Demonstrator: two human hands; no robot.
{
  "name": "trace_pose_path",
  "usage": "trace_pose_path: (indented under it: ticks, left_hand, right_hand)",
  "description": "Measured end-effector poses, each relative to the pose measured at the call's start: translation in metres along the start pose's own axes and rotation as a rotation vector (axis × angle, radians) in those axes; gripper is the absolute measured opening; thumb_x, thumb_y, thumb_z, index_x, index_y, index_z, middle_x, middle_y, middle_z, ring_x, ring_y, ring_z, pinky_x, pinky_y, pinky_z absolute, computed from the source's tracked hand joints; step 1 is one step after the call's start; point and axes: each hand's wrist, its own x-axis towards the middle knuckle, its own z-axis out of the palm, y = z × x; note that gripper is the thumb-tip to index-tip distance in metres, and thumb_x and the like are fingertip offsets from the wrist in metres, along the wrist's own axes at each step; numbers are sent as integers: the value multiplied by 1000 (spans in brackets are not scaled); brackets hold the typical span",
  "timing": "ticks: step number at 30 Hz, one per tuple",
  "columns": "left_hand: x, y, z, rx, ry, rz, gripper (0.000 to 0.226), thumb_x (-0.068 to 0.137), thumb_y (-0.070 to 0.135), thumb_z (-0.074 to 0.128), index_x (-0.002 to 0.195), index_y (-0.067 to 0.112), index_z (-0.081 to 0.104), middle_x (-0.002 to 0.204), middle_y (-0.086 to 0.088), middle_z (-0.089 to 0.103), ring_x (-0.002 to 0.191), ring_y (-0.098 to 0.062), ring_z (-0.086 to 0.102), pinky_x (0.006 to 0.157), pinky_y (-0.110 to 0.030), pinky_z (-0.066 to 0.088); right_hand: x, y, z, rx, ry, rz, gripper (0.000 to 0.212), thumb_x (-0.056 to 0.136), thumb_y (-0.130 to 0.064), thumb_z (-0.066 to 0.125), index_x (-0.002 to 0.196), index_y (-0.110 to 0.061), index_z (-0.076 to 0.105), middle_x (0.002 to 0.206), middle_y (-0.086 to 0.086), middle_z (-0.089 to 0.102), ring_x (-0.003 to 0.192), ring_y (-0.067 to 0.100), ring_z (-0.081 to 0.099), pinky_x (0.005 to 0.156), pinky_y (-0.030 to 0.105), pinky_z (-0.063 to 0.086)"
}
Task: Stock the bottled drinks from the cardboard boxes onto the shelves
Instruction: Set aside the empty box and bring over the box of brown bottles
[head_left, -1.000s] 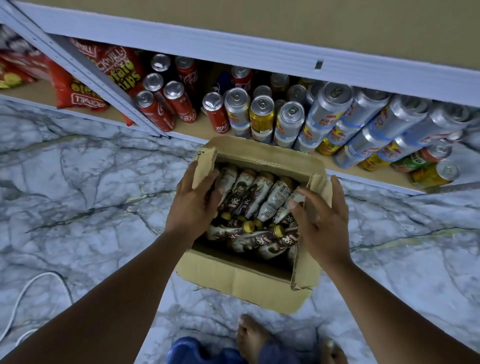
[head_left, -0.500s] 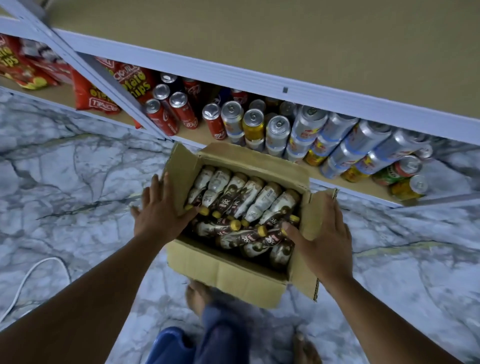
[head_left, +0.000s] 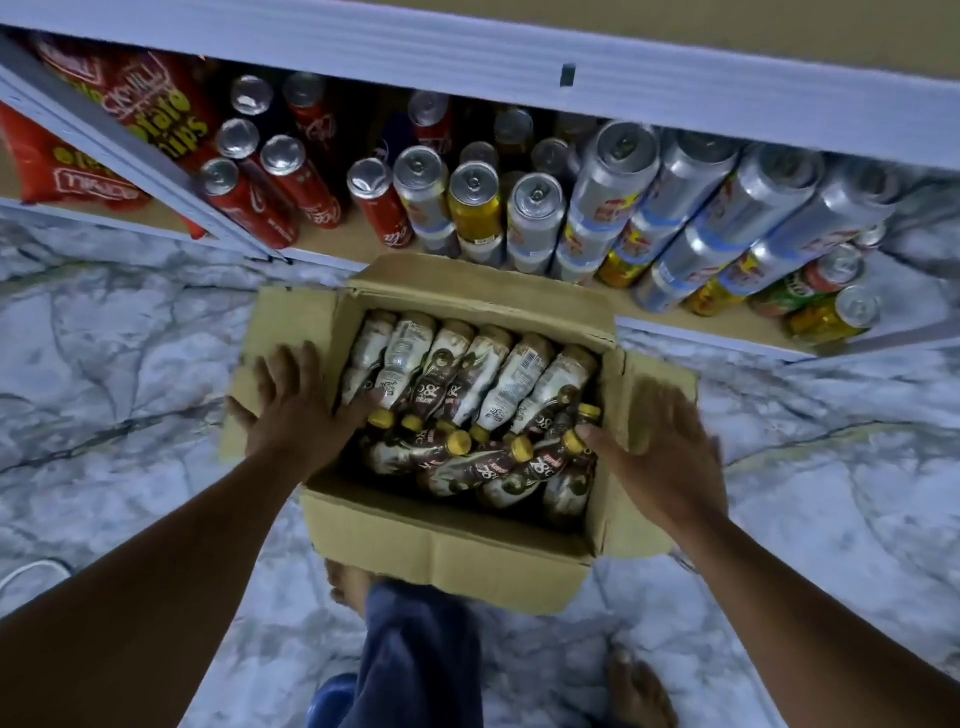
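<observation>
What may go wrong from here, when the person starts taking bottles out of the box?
1. The shelf behind the cardboard box is packed with cans, some stacked; pushing bottles in may topple them.
2. The left hand and right hand only press the side flaps outward; released flaps may spring back over the bottles.
3. A dropped bottle may hit the bare foot near the box.

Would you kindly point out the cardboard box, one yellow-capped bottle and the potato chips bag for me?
cardboard box (head_left: 447, 561): head view, on its near outer wall.
yellow-capped bottle (head_left: 511, 384): head view, on the white label of its body.
potato chips bag (head_left: 156, 98): head view, on its red printed front.
</observation>
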Motion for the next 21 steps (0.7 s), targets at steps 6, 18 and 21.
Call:
trace_pose_path:
  ticks: [6,18,21]
  left_hand:
    - [19,-8,22,-363,-25,85,112,79,78,65,158,36,-2,155,-16,45,132,-48,51,101,-57,46]
    - [16,2,23,-251,68,172,104,81,76,56,159,36,-1,136,-24,62,116,-51,62,90,-56,51]
    - [20,17,23,-260,76,219,101,85,73,56,159,34,0,134,-23,63,113,-50,63,89,-53,52]
  right_hand:
    - [7,-21,41,343,-19,117,101,85,-82,48,160,-44,-7,145,12,56,124,37,58,79,42,49]
    - [13,-9,56,424,162,143,87,89,-71,53,160,-47,9,114,10,73,98,37,68,76,46,57]
    - [16,-1,48,449,208,160,85,90,-67,55,160,-43,13,125,12,70,107,40,66,80,46,56]
